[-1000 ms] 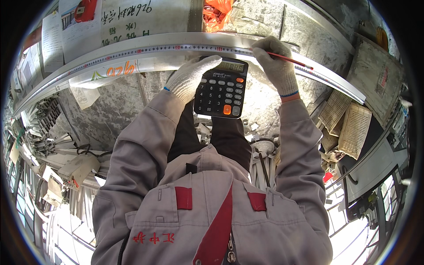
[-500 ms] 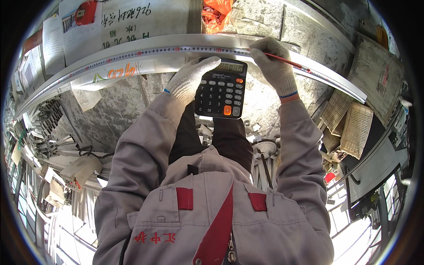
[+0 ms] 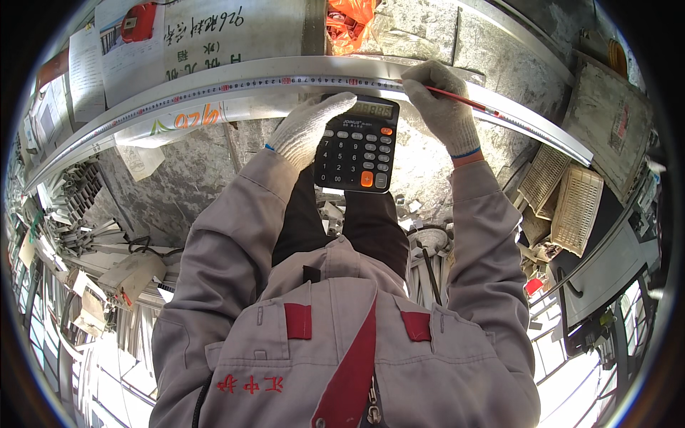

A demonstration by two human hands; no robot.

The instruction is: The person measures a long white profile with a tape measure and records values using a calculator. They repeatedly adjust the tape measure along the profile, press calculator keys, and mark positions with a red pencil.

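A black calculator with an orange key hangs in my left hand, which wears a white knit glove. My left thumb lies over the top edge, beside the display. My right hand, gloved the same way, pinches a thin red pencil. Its fingertips rest against the far edge of a long white bar. Along that bar stretches a white measuring tape with black and red markings. The pencil's left end is hidden by my right fingers.
A flat board with handwriting lies beyond the bar, with paper sheets and a red object on it. An orange plastic bag is at the back. Woven baskets stand at right, loose metal profiles at left.
Almost nothing differs. The right fingers have shifted very slightly at the measuring tape, and the calculator is held in the same place.
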